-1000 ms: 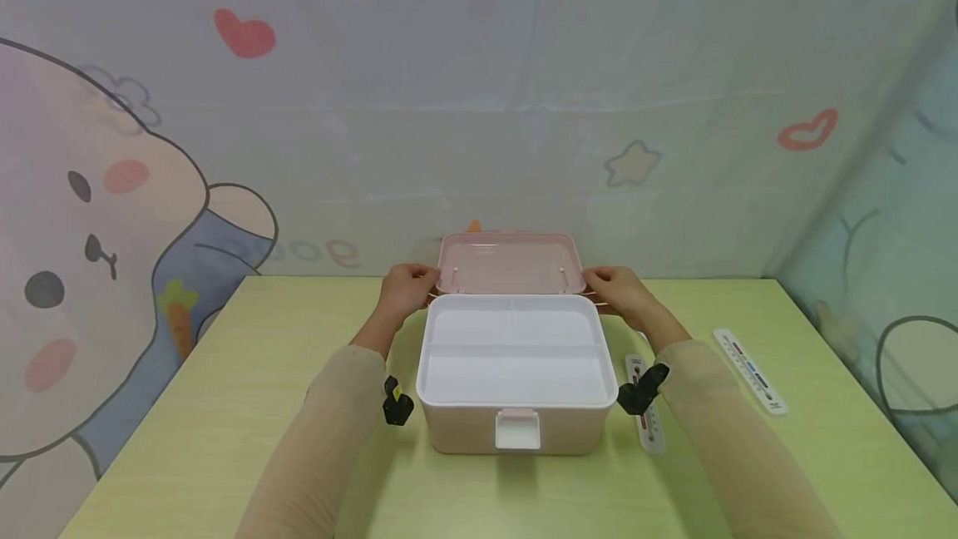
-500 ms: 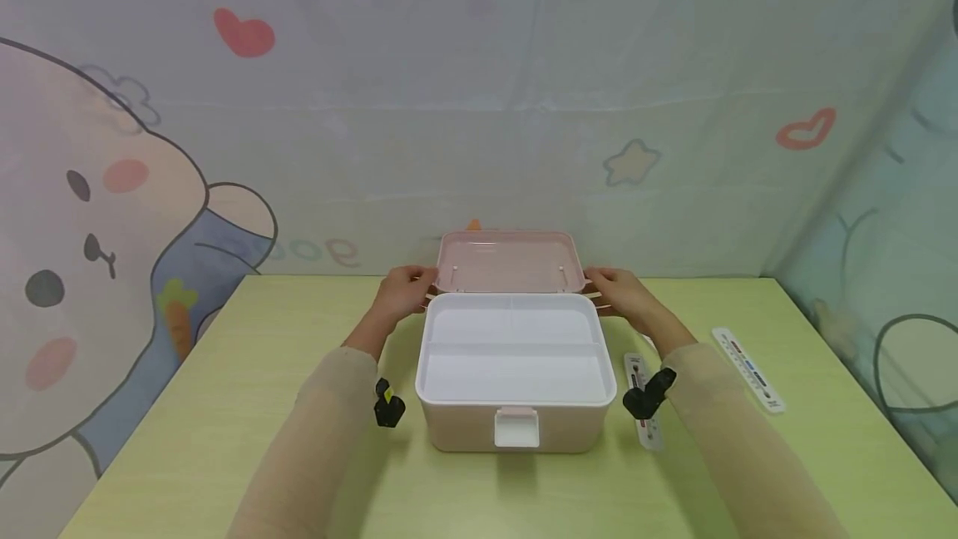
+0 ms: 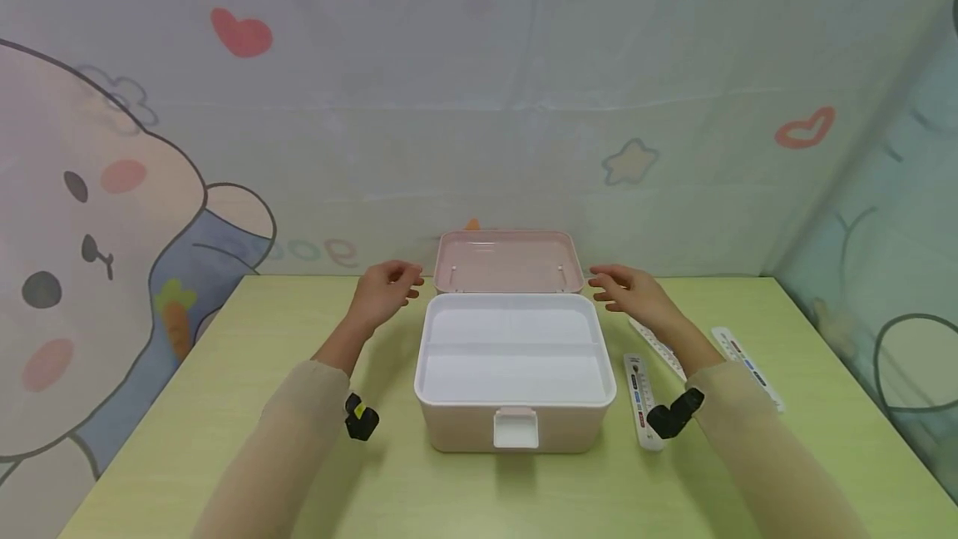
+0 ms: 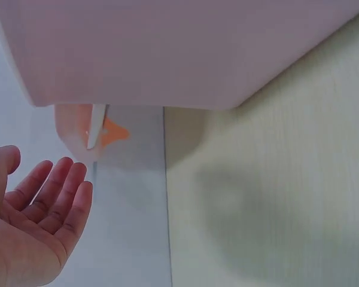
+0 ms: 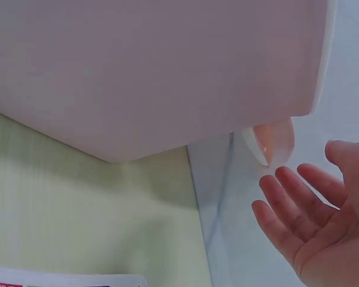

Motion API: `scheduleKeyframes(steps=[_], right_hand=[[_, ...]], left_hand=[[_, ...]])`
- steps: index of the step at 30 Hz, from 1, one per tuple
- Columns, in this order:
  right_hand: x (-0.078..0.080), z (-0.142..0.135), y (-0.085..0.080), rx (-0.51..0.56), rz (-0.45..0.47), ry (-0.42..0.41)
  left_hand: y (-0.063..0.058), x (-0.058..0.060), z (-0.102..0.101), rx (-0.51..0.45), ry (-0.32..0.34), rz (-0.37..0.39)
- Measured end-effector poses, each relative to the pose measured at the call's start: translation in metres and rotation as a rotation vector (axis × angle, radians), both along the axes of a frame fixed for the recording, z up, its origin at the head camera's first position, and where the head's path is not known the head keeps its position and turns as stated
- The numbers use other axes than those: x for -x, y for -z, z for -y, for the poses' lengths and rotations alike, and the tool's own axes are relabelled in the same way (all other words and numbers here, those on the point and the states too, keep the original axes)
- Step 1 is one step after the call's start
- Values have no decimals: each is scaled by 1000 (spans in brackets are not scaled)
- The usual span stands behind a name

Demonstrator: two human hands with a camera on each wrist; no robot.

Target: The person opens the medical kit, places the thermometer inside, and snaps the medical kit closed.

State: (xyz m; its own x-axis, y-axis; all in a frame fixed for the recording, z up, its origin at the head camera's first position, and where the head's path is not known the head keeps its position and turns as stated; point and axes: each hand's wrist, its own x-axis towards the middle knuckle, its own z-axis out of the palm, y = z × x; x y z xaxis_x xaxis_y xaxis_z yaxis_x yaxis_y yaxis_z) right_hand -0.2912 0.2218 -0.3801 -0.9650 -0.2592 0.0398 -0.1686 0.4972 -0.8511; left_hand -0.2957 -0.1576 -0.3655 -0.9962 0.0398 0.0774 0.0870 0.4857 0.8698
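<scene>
A pink storage box (image 3: 554, 429) with a white front latch (image 3: 516, 429) stands mid-table. Its pink lid (image 3: 509, 260) is swung back behind it. A white divided tray (image 3: 516, 373) fills the top of the box. To the left of the lid, apart from it, my left hand (image 3: 383, 294) is raised with loosely bent fingers. On the other side my right hand (image 3: 632, 294) hovers off the lid's right edge, its fingers relaxed. Both wrist views show bare palms near the box wall (image 4: 167, 54), holding nothing; part of the lid (image 5: 278, 140) shows beyond.
Three white thermometer strips lie right of the box: one strip (image 3: 642, 402) close beside it, another strip (image 3: 659, 348) partly under my right forearm, and a third strip (image 3: 748, 364) farther right. A patterned cloth backdrop (image 3: 449, 106) rises behind the table (image 3: 247, 373).
Both hands have let go of the lid's sides and moved outward, left hand to the left and right hand to the right. The lid stays folded back; the box has not moved.
</scene>
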Motion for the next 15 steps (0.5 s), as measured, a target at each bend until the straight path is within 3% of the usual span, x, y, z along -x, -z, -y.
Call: scheduleKeyframes(steps=[7,15], right_hand=[[-15,-2,0,-75,-106,67],[-34,-12,2,-90,-147,114]], left_hand=[[-9,-16,-1,1,14,-36],[-16,-40,-5,15,26,-62]])
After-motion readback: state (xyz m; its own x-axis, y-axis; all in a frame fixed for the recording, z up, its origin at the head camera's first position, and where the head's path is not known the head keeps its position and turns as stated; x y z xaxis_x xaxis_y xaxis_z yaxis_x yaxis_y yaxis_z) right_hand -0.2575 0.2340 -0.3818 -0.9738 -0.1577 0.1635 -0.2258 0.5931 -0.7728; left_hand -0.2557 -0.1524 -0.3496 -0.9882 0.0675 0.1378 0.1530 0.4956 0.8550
